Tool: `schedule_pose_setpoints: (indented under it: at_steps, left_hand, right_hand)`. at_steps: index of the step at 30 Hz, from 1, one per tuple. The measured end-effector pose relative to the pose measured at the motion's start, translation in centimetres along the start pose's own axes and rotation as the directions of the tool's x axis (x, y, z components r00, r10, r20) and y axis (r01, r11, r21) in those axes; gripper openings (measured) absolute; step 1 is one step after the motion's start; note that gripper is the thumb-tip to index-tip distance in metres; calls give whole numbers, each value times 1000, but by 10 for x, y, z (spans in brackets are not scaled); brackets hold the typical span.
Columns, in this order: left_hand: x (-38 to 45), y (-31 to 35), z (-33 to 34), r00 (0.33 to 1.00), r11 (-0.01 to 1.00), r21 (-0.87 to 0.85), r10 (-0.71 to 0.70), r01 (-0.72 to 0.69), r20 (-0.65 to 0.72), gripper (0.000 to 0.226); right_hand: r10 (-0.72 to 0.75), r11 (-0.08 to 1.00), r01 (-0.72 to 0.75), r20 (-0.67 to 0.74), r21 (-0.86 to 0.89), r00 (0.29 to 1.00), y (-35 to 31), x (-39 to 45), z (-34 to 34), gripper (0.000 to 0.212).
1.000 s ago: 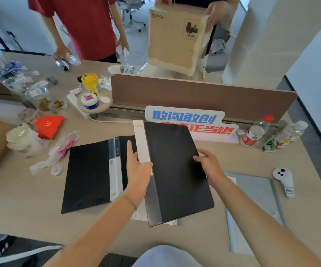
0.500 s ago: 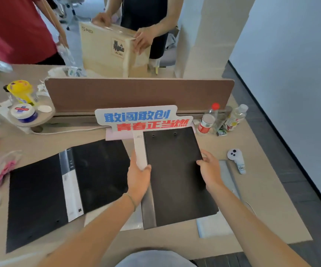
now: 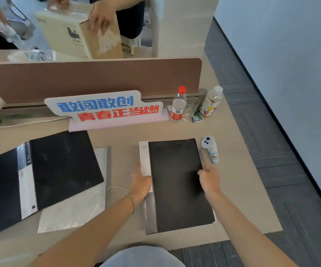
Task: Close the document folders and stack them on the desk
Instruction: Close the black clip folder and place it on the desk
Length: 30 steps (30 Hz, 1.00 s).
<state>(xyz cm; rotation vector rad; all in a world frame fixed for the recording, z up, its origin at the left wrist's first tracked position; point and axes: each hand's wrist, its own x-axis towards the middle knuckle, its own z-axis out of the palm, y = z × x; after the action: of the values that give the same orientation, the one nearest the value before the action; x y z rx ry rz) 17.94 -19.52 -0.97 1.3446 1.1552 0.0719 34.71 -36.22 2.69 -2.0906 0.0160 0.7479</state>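
Observation:
A closed black folder (image 3: 177,182) with a white spine lies flat near the desk's right end, on top of a grey folder whose corner (image 3: 214,218) peeks out below. My left hand (image 3: 140,183) grips its spine edge. My right hand (image 3: 208,179) holds its right edge. A second black folder (image 3: 59,166) lies spread open on the left, its white spine strip facing up. A clear plastic sleeve (image 3: 82,205) sticks out from under it.
A white controller (image 3: 210,149) lies just right of the closed folder. Two bottles (image 3: 178,105) stand by the brown divider (image 3: 98,78), behind a lettered sign (image 3: 105,108). The desk's right edge is close. Beyond the divider, people handle a cardboard box (image 3: 78,33).
Both hands carried the closed black folder to the right and set it down on the grey folder by the controller. My view swung right; the open folder stayed put.

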Motion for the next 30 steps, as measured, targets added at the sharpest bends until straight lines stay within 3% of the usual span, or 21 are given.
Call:
schedule_pose_setpoints:
  at_steps: [5, 11, 21, 30]
  left_hand:
    - [-12, 16, 38, 993, 992, 79, -93, 99, -79, 57]
    - [-18, 24, 71, 983, 983, 149, -85, 110, -164, 64]
    - [-13, 13, 89, 982, 959, 237, -123, 155, -146, 70]
    - [-3, 12, 97, 981, 957, 262, -84, 128, -174, 58]
  right_hand:
    - [17, 999, -13, 73, -48, 997, 26, 21, -16, 58]
    - [15, 995, -3, 121, -95, 993, 47, 34, -26, 62]
    - [5, 988, 7, 83, -155, 997, 57, 43, -27, 59]
    - [32, 971, -4, 113, -239, 993, 62, 52, -29, 62]
